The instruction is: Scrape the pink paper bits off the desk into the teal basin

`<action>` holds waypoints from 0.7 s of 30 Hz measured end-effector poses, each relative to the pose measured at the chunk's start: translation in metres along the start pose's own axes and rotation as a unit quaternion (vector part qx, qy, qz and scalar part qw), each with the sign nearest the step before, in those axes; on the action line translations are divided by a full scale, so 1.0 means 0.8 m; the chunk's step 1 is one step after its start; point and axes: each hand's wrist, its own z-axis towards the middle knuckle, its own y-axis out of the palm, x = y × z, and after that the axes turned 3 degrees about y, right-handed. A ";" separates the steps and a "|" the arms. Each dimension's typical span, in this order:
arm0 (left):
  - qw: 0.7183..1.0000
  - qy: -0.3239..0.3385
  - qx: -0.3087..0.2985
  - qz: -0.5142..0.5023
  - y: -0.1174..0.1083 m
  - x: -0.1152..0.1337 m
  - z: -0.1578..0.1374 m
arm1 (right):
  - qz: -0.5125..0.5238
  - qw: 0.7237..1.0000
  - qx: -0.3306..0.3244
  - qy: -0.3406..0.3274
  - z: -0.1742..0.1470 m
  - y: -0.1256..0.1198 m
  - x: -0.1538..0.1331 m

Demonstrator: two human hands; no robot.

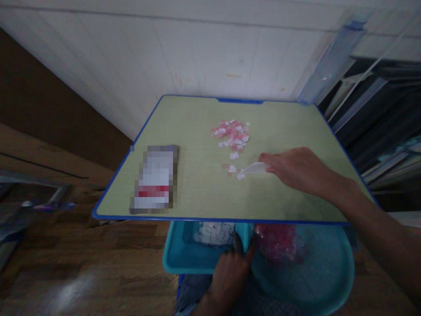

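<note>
On the pale green folding table [197, 188], my right hand [296, 169] pinches a thin white strip [255, 168]. Its far end touches a few loose white and pinkish paper pieces [233, 169]. Farther back lies a pile of small pink and white paper pieces [233, 134]. My left hand [232, 272] is below the table's front edge, its fingers on both sides of the rim where the teal tray [190, 265] meets the round teal basin [345, 272]. Small white pieces [215, 233] lie in the tray. Something red in clear plastic [279, 241] is in the basin.
A phone-shaped object [156, 180], its screen blurred out, lies at the table's left. A white panelled wall [230, 57] stands behind. Dark flat items [388, 96] lean at the right, beside a clear bluish plastic piece [332, 66]. Wooden floor [98, 263] shows at left.
</note>
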 end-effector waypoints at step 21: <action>1.000 0.011 0.011 0.007 -0.003 0.000 0.000 | 0.015 0.998 -0.002 -0.058 -0.019 -0.010 -0.022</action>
